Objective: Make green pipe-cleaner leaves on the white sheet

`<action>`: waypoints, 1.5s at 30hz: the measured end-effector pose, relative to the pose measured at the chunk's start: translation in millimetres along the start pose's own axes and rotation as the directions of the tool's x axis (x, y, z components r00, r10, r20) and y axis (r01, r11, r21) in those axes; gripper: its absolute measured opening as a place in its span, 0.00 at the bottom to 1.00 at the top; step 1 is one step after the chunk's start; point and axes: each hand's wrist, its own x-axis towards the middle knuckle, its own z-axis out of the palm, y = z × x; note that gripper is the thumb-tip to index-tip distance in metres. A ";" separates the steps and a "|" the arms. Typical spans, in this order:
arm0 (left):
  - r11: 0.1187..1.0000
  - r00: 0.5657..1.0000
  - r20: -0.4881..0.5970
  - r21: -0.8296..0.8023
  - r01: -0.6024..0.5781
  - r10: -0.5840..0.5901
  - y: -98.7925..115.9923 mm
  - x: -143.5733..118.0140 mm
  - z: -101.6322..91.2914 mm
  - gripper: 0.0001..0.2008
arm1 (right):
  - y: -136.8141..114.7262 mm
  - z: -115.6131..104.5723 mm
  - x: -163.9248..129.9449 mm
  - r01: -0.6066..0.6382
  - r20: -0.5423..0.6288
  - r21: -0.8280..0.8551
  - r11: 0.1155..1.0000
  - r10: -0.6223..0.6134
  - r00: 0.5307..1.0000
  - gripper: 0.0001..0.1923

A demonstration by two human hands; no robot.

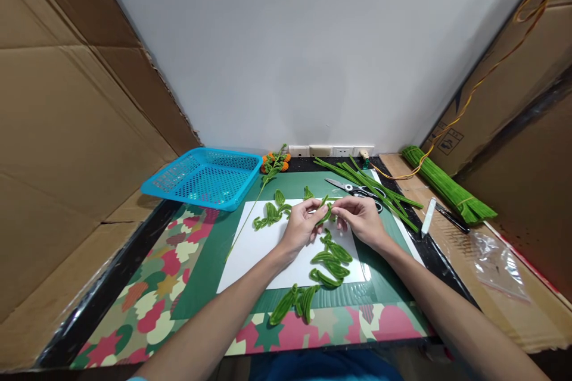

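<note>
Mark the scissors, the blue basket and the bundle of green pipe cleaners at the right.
scissors (357, 189): head view, on the blades near the pivot.
blue basket (201, 197): head view, on the near rim.
bundle of green pipe cleaners (447, 184): head view, on the middle of the bundle.

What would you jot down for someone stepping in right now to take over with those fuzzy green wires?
Left hand and right hand: both pinch one bent green pipe cleaner between them, just above the white sheet.
Done: several folded green leaf shapes lie on the sheet, one group by the left hand, more below the hands, and a few at the near edge.
Left: straight green stems lie beyond the right hand beside the scissors; a full bundle is at far right.
The blue basket stands at far left; I cannot see anything in it.
</note>
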 end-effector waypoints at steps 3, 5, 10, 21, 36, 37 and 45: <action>1.000 0.999 0.032 0.015 0.011 -0.012 -0.6 0.4 -2.0 0.21 | 1.5 -0.2 0.1 0.013 -0.020 0.002 1.000 -0.013 1.000 0.14; 1.000 0.999 0.047 0.013 0.011 -0.012 -1.1 0.8 -2.5 0.21 | 2.2 0.2 -0.1 0.022 -0.026 0.001 1.000 -0.022 0.999 0.14; 1.000 0.998 0.065 0.000 0.028 -0.028 -1.5 0.6 -2.6 0.21 | 0.7 2.8 -3.3 0.052 -0.038 -0.010 0.999 -0.052 0.998 0.12; 1.000 0.996 0.080 0.016 0.025 -0.026 -1.1 -2.3 -2.9 0.22 | -2.0 3.4 -6.0 0.089 0.014 -0.076 0.993 -0.088 0.996 0.10; 0.998 0.999 0.034 0.066 -0.019 0.016 -5.8 -3.1 -1.4 0.20 | -9.2 -3.0 -1.8 0.198 0.049 -0.282 0.939 -0.192 0.980 0.08; 0.997 0.999 0.031 0.076 -0.028 0.025 -6.7 -3.1 -0.9 0.20 | -9.3 -3.1 -1.8 0.214 0.061 -0.311 0.926 -0.205 0.977 0.08; 0.993 0.997 0.041 0.097 -0.063 0.059 -8.8 -4.2 0.9 0.18 | -5.3 6.5 -5.1 0.158 0.050 -0.345 0.925 -0.150 0.987 0.11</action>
